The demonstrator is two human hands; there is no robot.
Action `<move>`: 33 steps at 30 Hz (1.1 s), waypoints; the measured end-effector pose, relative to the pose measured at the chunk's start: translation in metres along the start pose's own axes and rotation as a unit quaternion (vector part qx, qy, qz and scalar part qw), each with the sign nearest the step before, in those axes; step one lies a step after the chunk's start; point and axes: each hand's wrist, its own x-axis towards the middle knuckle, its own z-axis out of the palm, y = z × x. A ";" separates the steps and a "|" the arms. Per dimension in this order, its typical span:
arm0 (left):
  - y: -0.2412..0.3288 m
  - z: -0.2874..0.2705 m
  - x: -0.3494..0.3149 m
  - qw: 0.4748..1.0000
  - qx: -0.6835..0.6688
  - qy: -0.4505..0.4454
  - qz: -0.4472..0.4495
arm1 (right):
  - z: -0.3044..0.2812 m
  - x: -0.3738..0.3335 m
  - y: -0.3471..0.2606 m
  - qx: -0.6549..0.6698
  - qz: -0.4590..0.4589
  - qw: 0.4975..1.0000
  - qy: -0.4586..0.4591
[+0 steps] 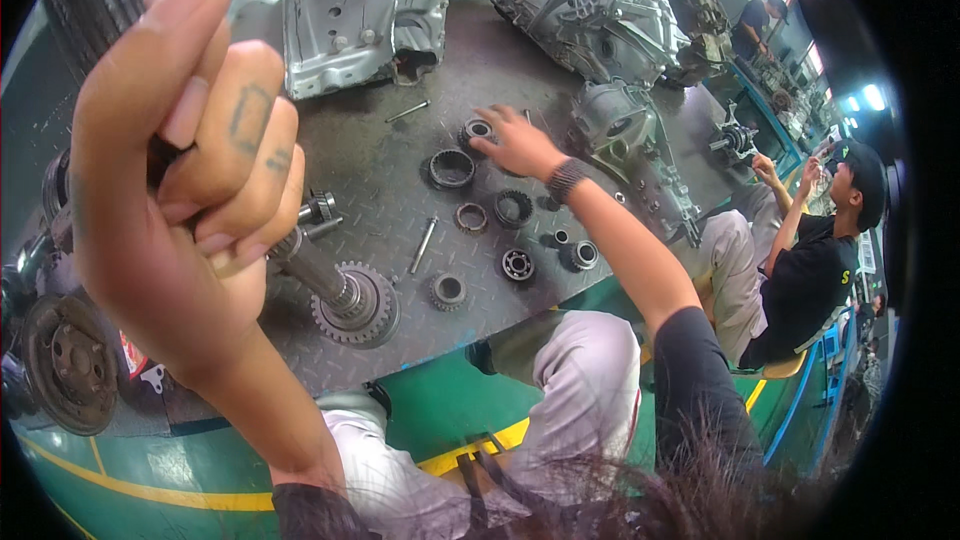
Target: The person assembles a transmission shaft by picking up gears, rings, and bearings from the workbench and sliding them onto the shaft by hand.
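My left hand [190, 170] is raised close in front of me at the left. Three fingers curl into the palm and the index finger reaches upward; no held thing shows. Below it, a metal shaft [312, 265] with a large toothed gear [355, 312] at its end lies on the table, partly hidden by the hand. My right hand [525, 148] stretches over the table, fingers apart, at the edge of a small gear ring [476, 130]; contact is unclear. Around it lie a dark toothed ring [451, 185], a thinner ring [471, 231], another toothed ring [513, 222] and a ball bearing [518, 279].
A patterned metal table [390, 360] carries silver gearbox housings [340, 20] at the back. A long bolt [423, 246], a small gear [448, 290] and a sleeve [585, 254] lie near the front edge. At the right, a seated person [815, 260] in a cap handles a gear assembly [738, 140].
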 end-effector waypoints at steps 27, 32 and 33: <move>0.014 0.007 0.004 0.993 -0.031 0.092 -0.074 | 0.040 -0.001 -0.037 -0.023 -0.183 0.981 -0.053; 0.013 0.021 0.001 0.967 0.071 0.232 -0.072 | 0.015 0.013 -0.002 0.035 -0.082 0.989 0.119; 0.014 0.017 0.000 0.967 0.070 0.234 -0.071 | 0.005 0.012 0.013 0.053 -0.039 0.992 0.109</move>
